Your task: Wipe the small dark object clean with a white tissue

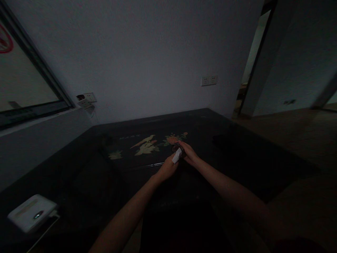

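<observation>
Both hands meet over the middle of a dark table [147, 193]. My left hand [167, 169] is closed on a small piece of white tissue or cloth [176, 156], pressed against a small dark thing with a rounded rim [174, 148]. Fingers of my right hand [190, 154] curl round the far side of that dark thing. It looks like eyeglasses, but the dim light hides its exact kind. Just beyond the hands, a bird and flower picture [146, 146] decorates the tabletop.
A white box-shaped device [34, 213] with a small light and a cable lies at the table's left. Against the back wall are a double socket [209, 80] and a socket with an adapter [85, 102]. A window is at left, a doorway at right.
</observation>
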A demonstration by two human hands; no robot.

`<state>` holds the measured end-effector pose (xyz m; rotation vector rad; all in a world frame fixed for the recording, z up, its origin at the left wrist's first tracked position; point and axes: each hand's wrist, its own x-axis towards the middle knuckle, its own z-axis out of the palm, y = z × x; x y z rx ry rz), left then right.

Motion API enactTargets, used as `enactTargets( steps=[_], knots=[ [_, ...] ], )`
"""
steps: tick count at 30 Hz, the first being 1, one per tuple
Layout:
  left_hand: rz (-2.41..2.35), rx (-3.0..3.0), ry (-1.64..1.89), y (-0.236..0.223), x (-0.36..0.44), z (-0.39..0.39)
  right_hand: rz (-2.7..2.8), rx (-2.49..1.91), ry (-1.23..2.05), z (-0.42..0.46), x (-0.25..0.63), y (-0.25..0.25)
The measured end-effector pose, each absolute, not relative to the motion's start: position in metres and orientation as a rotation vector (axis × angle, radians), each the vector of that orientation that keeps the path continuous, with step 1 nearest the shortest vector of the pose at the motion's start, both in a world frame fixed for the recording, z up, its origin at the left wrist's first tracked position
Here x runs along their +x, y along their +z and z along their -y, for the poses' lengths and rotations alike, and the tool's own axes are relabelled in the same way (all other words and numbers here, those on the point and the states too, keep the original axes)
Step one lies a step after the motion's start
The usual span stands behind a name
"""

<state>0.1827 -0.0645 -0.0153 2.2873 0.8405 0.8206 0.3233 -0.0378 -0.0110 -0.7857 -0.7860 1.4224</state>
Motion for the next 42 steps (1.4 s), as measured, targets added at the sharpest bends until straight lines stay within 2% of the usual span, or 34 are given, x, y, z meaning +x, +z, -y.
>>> enactTargets(
  steps=[5, 13, 19, 26, 35, 42],
  knots=[
    [-0.834, 2.364, 0.79, -0.017, 0.182, 0.064, 0.748, -0.794, 1.421, 0.036, 0.323, -0.012],
    [-1.039, 2.831, 0.453, -0.007, 0.176, 0.068, 0.76, -0.792, 1.406, 0.037, 0.322, -0.011],
    [-1.01, 3.012, 0.614, -0.005, 0.177, 0.066, 0.793, -0.786, 1.401, 0.039, 0.324, -0.01],
    [-1.073, 2.792, 0.509, -0.009, 0.175, 0.068, 0.795, -0.796, 1.398, 0.039, 0.322, -0.01],
    [-0.788, 2.405, 0.841, -0.015, 0.182, 0.065, 0.791, -0.798, 1.426, 0.04, 0.323, -0.009],
    [-0.746, 2.462, 0.81, -0.018, 0.178, 0.065, 0.81, -0.797, 1.423, 0.039, 0.323, -0.009]
  ],
)
